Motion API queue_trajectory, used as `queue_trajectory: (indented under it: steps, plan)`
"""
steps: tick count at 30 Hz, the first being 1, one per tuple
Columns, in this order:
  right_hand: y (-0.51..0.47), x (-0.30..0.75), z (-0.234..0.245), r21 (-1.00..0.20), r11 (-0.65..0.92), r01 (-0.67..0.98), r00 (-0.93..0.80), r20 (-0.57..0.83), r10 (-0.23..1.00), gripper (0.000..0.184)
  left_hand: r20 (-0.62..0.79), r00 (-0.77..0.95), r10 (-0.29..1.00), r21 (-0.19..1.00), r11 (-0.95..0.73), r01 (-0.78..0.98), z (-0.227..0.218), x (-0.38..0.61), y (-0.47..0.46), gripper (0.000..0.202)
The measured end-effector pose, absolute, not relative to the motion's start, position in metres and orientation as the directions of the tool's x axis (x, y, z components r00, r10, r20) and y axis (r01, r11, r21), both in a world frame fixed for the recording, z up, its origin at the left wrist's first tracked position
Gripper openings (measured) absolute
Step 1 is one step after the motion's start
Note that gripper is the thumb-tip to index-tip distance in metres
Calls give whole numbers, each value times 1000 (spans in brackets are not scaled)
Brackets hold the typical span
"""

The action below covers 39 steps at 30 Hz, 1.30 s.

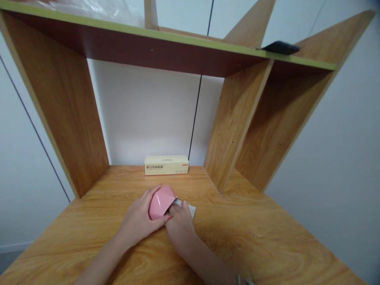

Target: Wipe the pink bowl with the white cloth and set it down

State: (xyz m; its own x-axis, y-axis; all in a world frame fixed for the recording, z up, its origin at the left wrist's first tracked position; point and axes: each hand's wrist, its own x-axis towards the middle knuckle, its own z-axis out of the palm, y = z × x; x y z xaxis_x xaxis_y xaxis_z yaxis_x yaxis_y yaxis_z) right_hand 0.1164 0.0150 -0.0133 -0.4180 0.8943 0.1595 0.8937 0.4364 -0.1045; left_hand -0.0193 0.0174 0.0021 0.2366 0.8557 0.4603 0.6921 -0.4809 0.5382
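Note:
A glossy pink bowl (160, 202) lies tipped on its side above the desk, its opening turned toward the right. My left hand (139, 219) is wrapped round its outside, fingers over the far side and thumb at the near rim. The fingers of my right hand (179, 223) reach into the opening and are partly hidden by the rim. A white tissue or cloth (192, 211) is bunched at those fingers, with one corner sticking out to the right; the rest is out of sight.
Behind the bowl, a cream box (166, 165) with printed characters stands on the wooden desk (252, 245). Upright wooden panels flank it, and a shelf (148, 35) runs overhead. On that shelf are clear plastic wrapping (109, 12) and a flat black object (281, 47).

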Motion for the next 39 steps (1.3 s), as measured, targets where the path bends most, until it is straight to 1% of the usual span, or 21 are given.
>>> queue_trajectory:
  steps: [3, 6, 12, 14, 16, 18, 20, 23, 25, 26, 28, 30, 32, 36, 39]
  plan:
    - [18, 119, -14, -7, 394, 919, -385, 194, 902, 23, 487, 197, 851, 510, -460, 727, -1, -20, 19, 61]
    - [22, 124, -16, 73, 321, 944, -329, 259, 908, 25, 488, 185, 853, 516, -453, 727, -5, -21, 23, 56]
    - [24, 128, -14, 87, 244, 966, -259, 325, 909, 25, 417, 166, 894, 648, -420, 636, -15, -20, 27, 55]
    - [23, 128, -13, 91, 233, 968, -250, 317, 915, 25, 401, 179, 898, 682, -423, 596, -17, -19, 28, 55]
    - [23, 127, -13, 95, 244, 965, -261, 275, 925, 26, 402, 191, 895, 702, -436, 563, -19, -19, 29, 53]
    - [23, 126, -13, 84, 268, 960, -281, 230, 932, 27, 400, 199, 895, 721, -441, 534, -21, -19, 30, 51]
    - [22, 126, -13, 37, 292, 956, -294, 196, 936, 26, 394, 190, 899, 748, -434, 502, -24, -21, 32, 52]
    - [19, 127, -14, -130, 336, 933, -310, 184, 933, 22, 364, 187, 913, 803, -409, 433, -31, -24, 36, 57]
    - [18, 128, -15, -252, 350, 902, -302, 211, 930, 26, 330, 202, 922, 845, -384, 373, -37, -25, 38, 60]
    - [17, 128, -15, -298, 352, 887, -294, 222, 930, 28, 311, 213, 926, 862, -369, 346, -40, -25, 39, 60]
    - [17, 129, -16, -351, 350, 869, -285, 224, 932, 28, 283, 229, 931, 885, -346, 312, -44, -24, 40, 61]
    - [18, 131, -15, -366, 365, 856, -309, 203, 929, 25, 279, 227, 933, 886, -341, 313, -44, -23, 39, 64]
    - [18, 133, -13, -350, 394, 850, -352, 181, 919, 23, 293, 220, 931, 870, -355, 343, -42, -22, 39, 68]
    - [19, 135, -9, -259, 417, 871, -386, 162, 908, 22, 321, 231, 918, 830, -391, 399, -38, -22, 37, 83]
    - [19, 135, -7, -178, 417, 891, -398, 135, 907, 23, 372, 204, 906, 835, -422, 354, -37, -22, 36, 101]
